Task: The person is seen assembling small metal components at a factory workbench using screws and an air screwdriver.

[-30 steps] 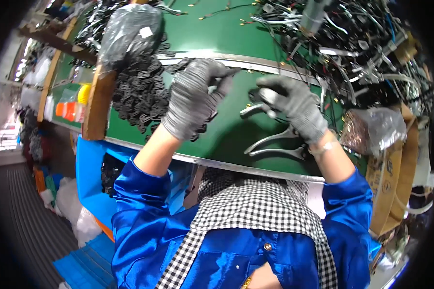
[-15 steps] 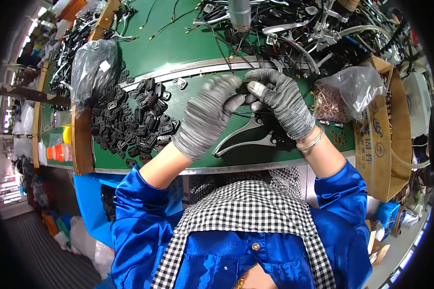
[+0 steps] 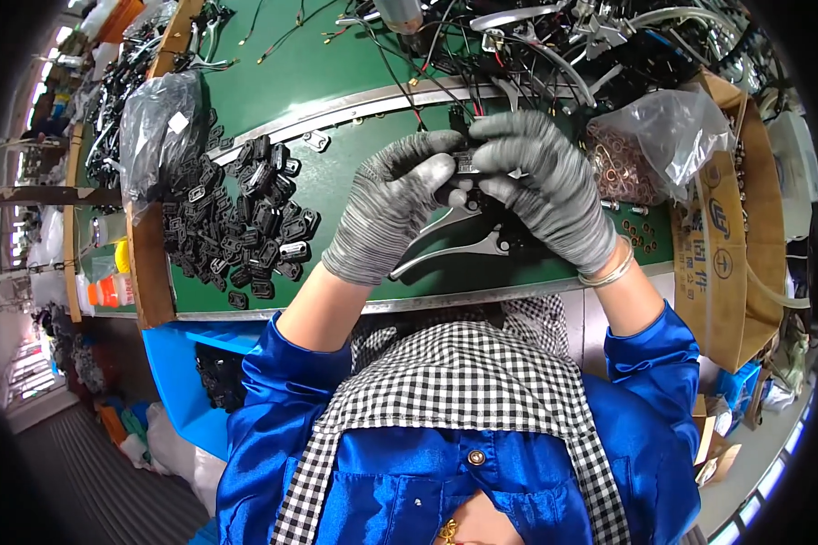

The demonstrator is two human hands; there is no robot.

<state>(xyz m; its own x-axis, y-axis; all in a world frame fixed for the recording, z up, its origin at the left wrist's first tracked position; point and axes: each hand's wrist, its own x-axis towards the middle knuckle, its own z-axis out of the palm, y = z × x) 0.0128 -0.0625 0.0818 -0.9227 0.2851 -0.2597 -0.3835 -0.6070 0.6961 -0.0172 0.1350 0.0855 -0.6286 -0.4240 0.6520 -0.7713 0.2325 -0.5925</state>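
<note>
Both my hands wear grey knit gloves and meet over the green bench. My left hand [image 3: 386, 204] is closed on a small black rectangular part [image 3: 464, 163], its thumb along the near side. My right hand [image 3: 545, 186] curls its fingers round the other side of that part, somewhat blurred. Whether the part belongs to a lever below is hidden by the gloves. Just under the hands lie brake levers with silver blades [image 3: 454, 253] and black bodies. To the left spreads a pile of small black rectangular caps [image 3: 245, 213]; one lighter cap [image 3: 316, 141] lies apart.
A metal strip [image 3: 336, 115] crosses the bench. Beyond it are cables and a heap of levers [image 3: 600, 45]. At right sit a bag of copper-coloured rings [image 3: 620, 163], loose brass rings [image 3: 641, 238] and a cardboard box [image 3: 727, 245]. A grey plastic bag [image 3: 161, 136] lies at left.
My hands have drawn closer round the black part, and its top now shows between them. My left thumb has come onto it. The whole view has shifted slightly.
</note>
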